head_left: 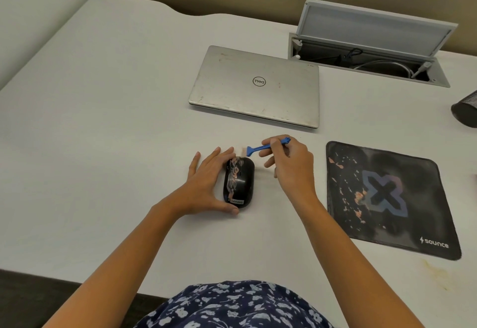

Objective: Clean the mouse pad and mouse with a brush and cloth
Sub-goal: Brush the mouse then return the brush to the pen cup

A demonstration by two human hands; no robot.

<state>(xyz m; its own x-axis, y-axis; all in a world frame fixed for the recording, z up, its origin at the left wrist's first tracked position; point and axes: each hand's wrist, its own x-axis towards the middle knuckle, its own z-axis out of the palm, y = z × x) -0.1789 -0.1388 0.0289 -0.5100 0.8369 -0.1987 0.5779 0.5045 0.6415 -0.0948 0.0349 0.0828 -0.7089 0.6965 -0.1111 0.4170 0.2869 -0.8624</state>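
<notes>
A black Lenovo mouse [241, 181] smeared with pale pinkish dirt lies on the white desk [116, 121]. My left hand [206, 185] holds it from the left, fingers along its side and thumb at its near end. My right hand [290, 165] pinches a small blue brush [258, 148] just beyond and right of the mouse, its pale bristles pointing left above the mouse's far end. A dark mouse pad [392, 198] with an X pattern and pinkish specks lies to the right. No cloth is in view.
A shut silver Dell laptop [255, 87] lies beyond the mouse. Behind it at the right an open cable hatch [369, 43] is set in the desk. A dark mesh object [467, 108] sits at the right edge. The desk's front edge runs near my body.
</notes>
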